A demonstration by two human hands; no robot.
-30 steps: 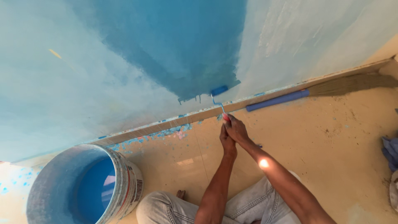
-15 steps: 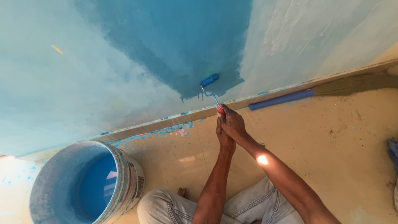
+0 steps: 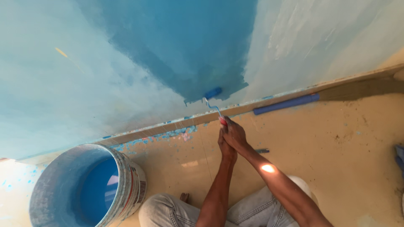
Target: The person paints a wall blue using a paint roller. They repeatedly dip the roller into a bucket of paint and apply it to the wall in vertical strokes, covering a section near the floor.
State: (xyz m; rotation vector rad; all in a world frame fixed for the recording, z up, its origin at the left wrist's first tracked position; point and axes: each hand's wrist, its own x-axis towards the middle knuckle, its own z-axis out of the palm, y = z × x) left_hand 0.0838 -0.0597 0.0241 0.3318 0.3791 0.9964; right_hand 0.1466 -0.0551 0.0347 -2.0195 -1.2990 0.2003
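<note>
- A seated person's right hand [image 3: 235, 134] and left hand [image 3: 227, 149], stacked together, have their fingers clamped on the red handle of a small paint roller [image 3: 213, 93].
- The blue roller head presses against the wall [image 3: 84, 84] at the lower edge of a dark blue painted patch [image 3: 189, 46], just above the skirting.
- A bucket [image 3: 130, 185] of blue paint stands on the floor [image 3: 336, 143] near the person's knee.
- A blue-handled broom [image 3: 286, 104] lies along the floor's edge by the wall.
</note>
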